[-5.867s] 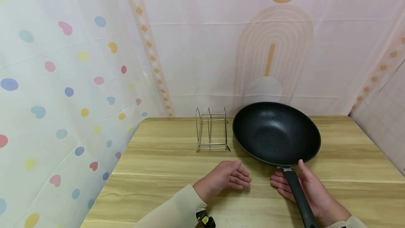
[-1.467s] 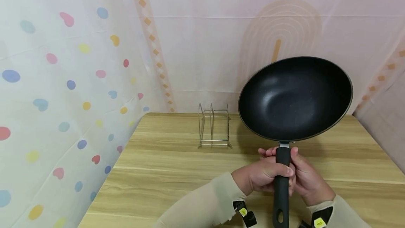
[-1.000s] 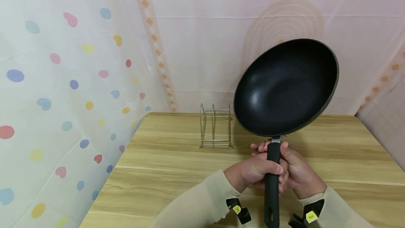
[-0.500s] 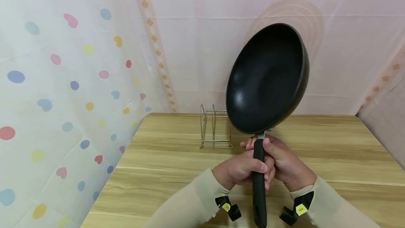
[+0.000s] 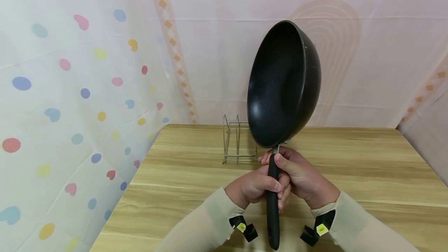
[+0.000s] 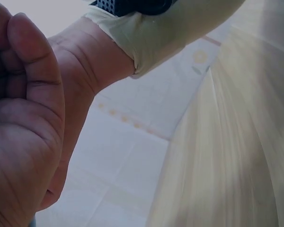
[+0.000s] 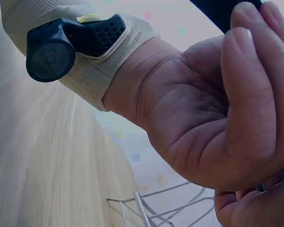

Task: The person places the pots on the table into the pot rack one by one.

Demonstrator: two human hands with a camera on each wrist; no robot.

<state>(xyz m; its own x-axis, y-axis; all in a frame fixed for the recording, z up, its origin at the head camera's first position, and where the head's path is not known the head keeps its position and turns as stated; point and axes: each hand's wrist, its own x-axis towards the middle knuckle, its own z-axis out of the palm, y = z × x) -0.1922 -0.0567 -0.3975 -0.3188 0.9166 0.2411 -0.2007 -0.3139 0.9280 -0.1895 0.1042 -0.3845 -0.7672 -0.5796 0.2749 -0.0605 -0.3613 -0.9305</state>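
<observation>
A black wok (image 5: 276, 88) is held up off the table in the head view, its long handle (image 5: 273, 213) pointing down. The bowl is turned on edge, with its inside facing left and its rounded underside showing at right. My left hand (image 5: 257, 186) grips the middle of the handle, thumb across the front. Higher up, just below the metal neck, my right hand (image 5: 306, 178) holds it with the thumb along the side and the fingers behind. Beyond the wok stands a wire rack (image 5: 239, 155), partly hidden by the bowl. The rack (image 7: 142, 208) also shows low in the right wrist view.
The wood-grain tabletop (image 5: 350, 158) spreads under both arms. A patterned cloth (image 5: 217, 57) hangs behind it, and a spotted cloth (image 5: 94, 100) hangs on the left. Black wrist cameras (image 5: 316, 228) are strapped over the sleeves.
The wok lay on the table with both hands loose near it. Since then both hands have gripped the handle, lifted the wok, moved it left towards the rack and turned its bowl to face left.
</observation>
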